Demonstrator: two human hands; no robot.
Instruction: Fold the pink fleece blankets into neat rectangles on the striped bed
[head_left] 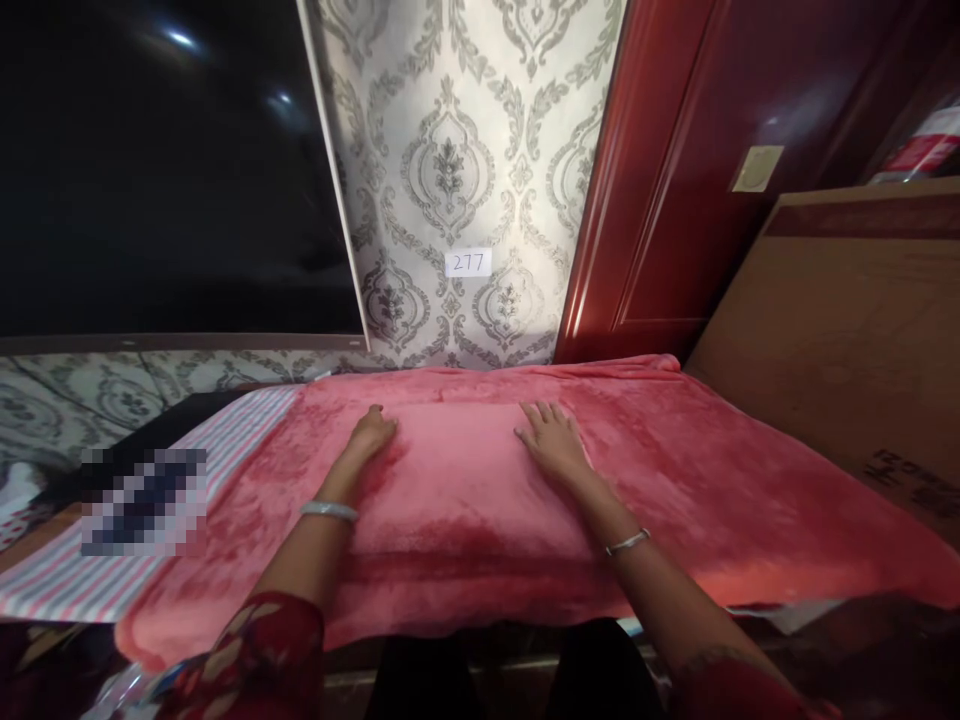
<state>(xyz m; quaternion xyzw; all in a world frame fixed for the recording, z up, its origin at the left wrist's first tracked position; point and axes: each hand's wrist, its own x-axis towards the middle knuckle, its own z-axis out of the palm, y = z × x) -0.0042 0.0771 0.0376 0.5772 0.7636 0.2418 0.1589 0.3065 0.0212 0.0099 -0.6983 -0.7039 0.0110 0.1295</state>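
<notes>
A pink fleece blanket lies spread over a surface in front of me. My left hand rests on it left of the middle, fingers curled loosely down against the fabric. My right hand lies flat on the blanket to the right, palm down, fingers together and pointing away from me. Neither hand grips anything. Each wrist wears a silver bangle.
A striped cloth shows under the blanket at the left. A dark screen hangs on the patterned wall, which bears a label reading 277. A red wooden door and a large cardboard box stand at the right.
</notes>
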